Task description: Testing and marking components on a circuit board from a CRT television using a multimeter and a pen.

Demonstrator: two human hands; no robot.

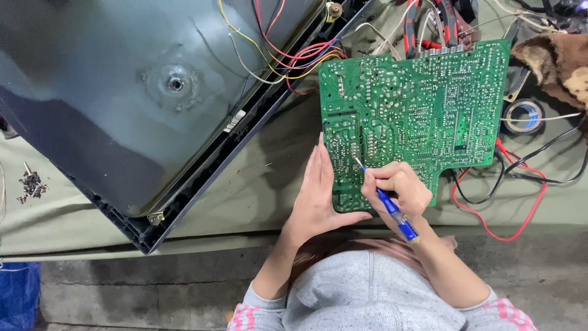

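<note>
On green cloth (245, 190), right of centre: green board (416, 116), solder side up, dense with silver joints and pale traces, lower right corner cut in a step; left hand (318, 196) flat against board's left edge, fingers straight and together, thumb under lower edge; right hand (398, 187) closed in a pinch round blue screwdriver (392, 208), metal tip down on board's lower left part. Left of board, big dark tube (141, 98) in black frame, one frame corner near cloth's front edge; bare cloth between tube and left hand. On tube rim, small white oblong label (234, 121). Past board's right edge, tape roll (523, 116), red and black leads (520, 190).
</note>
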